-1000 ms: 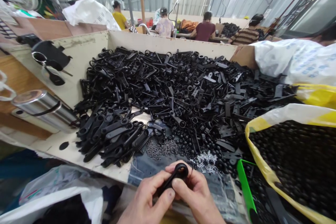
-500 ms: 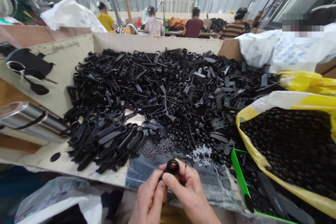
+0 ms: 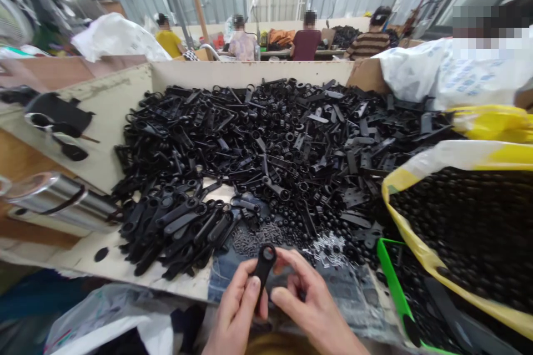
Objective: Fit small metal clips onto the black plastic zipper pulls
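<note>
A black ring-ended handle (image 3: 265, 266) stands tilted upright between the thumb and fingers of my left hand (image 3: 240, 299), its round hole at the top. My right hand (image 3: 306, 294) is just beside it, thumb and index finger apart and the other fingers curled. The right index fingertip is at the ring's edge; whether it touches cannot be made out. Behind the hands lie a heap of small grey pins (image 3: 260, 238) and a heap of shiny silver pins (image 3: 327, 249). Similar ring-ended handles (image 3: 179, 224) are stacked at the left.
A large pile of black parts (image 3: 250, 133) fills the walled bench. On the right are a green tray (image 3: 393, 280) and a yellow-edged bag (image 3: 393, 197) of small black pieces. A steel flask (image 3: 62, 197) lies left. Several people sit at the back.
My right thumb and fingers have come off the handle and spread apart. The left hand keeps it, now turned more upright with its shaft showing. The camera view has shifted slightly.
</note>
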`<state>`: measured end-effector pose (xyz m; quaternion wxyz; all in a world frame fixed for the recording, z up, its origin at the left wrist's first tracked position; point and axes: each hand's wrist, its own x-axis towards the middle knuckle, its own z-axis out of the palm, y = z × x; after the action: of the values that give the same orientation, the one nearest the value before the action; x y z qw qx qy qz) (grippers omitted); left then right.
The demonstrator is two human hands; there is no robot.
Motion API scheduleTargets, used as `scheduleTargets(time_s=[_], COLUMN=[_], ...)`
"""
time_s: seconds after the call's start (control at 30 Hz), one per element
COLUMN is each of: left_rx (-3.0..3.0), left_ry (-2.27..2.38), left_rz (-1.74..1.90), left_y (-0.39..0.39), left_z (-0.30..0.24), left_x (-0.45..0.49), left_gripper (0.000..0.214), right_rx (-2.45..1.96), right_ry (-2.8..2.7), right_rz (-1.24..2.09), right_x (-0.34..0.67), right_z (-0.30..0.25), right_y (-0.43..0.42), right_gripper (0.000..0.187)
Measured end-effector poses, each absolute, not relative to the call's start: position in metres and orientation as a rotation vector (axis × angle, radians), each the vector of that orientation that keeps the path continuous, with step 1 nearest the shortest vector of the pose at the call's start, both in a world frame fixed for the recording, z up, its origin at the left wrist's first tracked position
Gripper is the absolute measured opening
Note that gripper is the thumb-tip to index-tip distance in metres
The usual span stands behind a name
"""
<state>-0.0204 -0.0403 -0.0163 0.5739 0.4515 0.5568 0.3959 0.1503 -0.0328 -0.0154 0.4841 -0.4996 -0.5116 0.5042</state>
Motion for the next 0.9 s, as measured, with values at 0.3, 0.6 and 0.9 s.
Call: scheduleTargets(time_s=[0.3,0.6,0.9], left_rx=[2.222,2.514,2.247], left_ry=[2.264,2.414,1.892], left_rz=[1.236,1.126,1.603], left_y=[0.036,0.051,0.029], left_z=[0.049,0.008,0.007], left_x=[-0.102,-0.106,-0.101], left_gripper=[0.020,0.025,0.015], right_rx=[-1.317,-1.628,-1.822], right_ry=[-1.596,-2.152,-2.360], right_rz=[1.018,0.452,0.346], right_x=[0.159,0.136,0.122], right_z=[-0.017,0.024,0.029], right_y=[-0.010,0.087,0.125], right_gripper=[0.031,0.020,0.015])
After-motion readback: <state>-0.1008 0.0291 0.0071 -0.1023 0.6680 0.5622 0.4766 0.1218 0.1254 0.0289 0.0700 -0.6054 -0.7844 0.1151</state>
